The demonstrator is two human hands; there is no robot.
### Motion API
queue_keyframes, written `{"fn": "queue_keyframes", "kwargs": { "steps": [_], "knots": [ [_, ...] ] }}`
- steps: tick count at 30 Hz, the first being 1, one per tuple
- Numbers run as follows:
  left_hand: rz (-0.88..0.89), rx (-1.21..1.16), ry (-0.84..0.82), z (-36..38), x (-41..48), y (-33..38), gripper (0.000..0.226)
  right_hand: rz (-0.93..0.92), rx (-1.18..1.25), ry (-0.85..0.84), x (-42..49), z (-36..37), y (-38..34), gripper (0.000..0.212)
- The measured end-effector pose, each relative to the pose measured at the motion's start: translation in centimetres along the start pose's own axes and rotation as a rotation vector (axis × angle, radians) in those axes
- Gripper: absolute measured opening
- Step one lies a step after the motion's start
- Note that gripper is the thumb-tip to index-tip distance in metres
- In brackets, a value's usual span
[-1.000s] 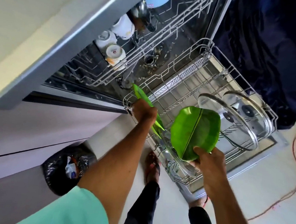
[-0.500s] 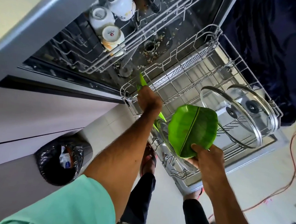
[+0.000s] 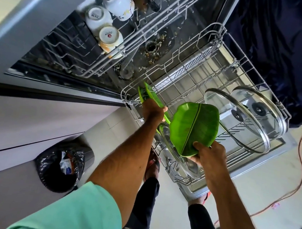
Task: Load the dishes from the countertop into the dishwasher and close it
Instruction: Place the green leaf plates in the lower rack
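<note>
The dishwasher stands open with its lower rack (image 3: 216, 30) pulled out over the door. My left hand (image 3: 152, 110) grips a green leaf-shaped plate (image 3: 149, 93) edge-on at the rack's near-left corner. A second green leaf plate (image 3: 193, 128) is held by my right hand (image 3: 209, 156) at its lower rim, tilted above the rack's front rows. A glass lid (image 3: 177, 154) stands in the rack just under that plate. Two more glass lids (image 3: 239, 120) lean in the right side of the rack.
The upper rack (image 3: 89, 59) holds three white cups (image 3: 109, 35) mouth down. Food bits lie on the tub floor around the drain (image 3: 150, 47). A black-lined bin (image 3: 62, 166) sits by the cabinet at lower left. An orange cable (image 3: 301, 167) runs across the floor at right. Dark cloth (image 3: 284, 44) hangs behind.
Both hands have stayed on their plates with little shift. The plate in my left hand has tipped further into the rack's corner. The view has dropped closer to the rack.
</note>
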State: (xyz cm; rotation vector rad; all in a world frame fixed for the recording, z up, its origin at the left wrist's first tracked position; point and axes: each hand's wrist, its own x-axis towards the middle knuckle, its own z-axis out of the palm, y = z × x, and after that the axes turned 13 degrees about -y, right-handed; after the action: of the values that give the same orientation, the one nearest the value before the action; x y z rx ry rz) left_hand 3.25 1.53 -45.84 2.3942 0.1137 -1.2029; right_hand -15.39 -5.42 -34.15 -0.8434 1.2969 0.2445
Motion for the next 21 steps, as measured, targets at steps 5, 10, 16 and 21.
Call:
{"fn": "queue_keyframes", "kwargs": {
  "steps": [5,10,16,21],
  "knots": [
    [0.011,0.07,0.005,-1.4,1.2,-2.1,0.027,-0.037,-0.15,-0.005,0.8,0.1,-0.9,0.016],
    [0.246,-0.08,-0.011,-4.1,-1.2,-1.7,0.013,-0.288,-0.564,0.047,1.9,1.1,-2.6,0.012],
    [0.668,0.089,-0.093,-6.8,-1.8,-0.7,0.096,-0.443,-0.911,0.029,4.6,3.0,-6.1,0.031],
    [0.699,0.128,-0.326,-12.4,0.5,-1.2,0.04,-0.519,-0.956,-0.001,7.5,2.5,-8.7,0.036]
  ]
}}
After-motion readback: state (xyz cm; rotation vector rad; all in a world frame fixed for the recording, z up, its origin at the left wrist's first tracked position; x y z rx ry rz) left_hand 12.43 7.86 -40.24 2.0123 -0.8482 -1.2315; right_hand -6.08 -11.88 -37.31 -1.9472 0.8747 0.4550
